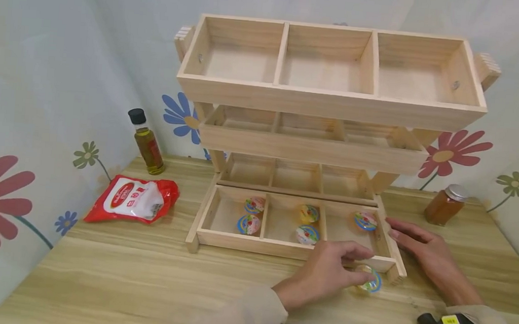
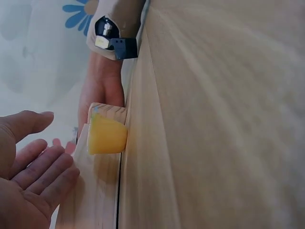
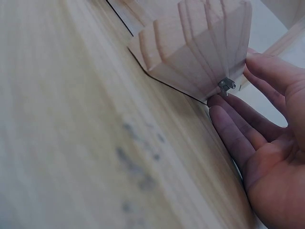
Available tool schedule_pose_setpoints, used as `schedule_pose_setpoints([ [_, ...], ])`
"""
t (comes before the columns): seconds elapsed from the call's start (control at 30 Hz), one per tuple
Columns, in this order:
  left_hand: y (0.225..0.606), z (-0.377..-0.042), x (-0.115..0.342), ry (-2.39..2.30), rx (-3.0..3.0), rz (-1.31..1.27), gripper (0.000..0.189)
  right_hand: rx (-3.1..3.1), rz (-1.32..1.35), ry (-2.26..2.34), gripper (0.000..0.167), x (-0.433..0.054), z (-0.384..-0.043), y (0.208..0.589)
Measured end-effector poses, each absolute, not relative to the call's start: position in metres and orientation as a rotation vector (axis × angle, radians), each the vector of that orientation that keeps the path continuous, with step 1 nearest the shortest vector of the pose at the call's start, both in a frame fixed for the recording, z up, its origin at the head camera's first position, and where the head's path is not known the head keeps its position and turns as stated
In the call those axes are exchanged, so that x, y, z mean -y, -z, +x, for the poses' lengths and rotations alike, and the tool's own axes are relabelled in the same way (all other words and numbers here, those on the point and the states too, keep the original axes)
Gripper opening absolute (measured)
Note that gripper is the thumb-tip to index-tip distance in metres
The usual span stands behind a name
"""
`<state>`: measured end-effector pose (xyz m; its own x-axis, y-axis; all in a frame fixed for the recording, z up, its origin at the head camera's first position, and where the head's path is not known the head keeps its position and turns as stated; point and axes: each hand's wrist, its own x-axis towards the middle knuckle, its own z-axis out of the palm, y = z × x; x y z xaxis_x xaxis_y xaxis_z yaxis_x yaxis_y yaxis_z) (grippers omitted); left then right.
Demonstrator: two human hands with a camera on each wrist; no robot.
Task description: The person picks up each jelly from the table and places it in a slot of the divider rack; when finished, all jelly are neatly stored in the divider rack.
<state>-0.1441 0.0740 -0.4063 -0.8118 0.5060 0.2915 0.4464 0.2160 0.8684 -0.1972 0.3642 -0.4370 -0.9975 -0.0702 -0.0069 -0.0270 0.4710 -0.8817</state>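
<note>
A yellow jelly cup [image 1: 371,281] [image 2: 107,137] stands on the table just in front of the wooden rack's bottom tray [image 1: 235,240]. Beside it my left hand [image 1: 326,269] [image 2: 35,174] hovers with thumb and fingers spread apart. The left wrist view shows a gap between those fingers and the cup. My right hand [image 1: 435,259] [image 3: 274,129] touches the right end of the rack's base rail [image 3: 200,52] with extended fingertips. Inside the bottom tray, two jelly cups lie in the left compartment, two in the middle, and one jelly cup [image 1: 365,220] in the right.
Higher tiers of the rack [image 1: 328,99] rise behind, each split into three compartments. To the left are a red and white bag [image 1: 134,199] and an oil bottle [image 1: 147,145]. A silver-lidded spice jar [image 1: 446,204] stands at the right, near the flowered curtain [image 1: 43,63].
</note>
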Motion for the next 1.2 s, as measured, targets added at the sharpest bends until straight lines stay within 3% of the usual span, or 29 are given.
schedule_pose_setpoints([
  [1.2,0.4103,-0.1463,-0.0705,-1.541,-2.407,0.843,0.037,-2.690,-0.076,1.516,0.056,-0.3647,-0.1971,0.4357],
])
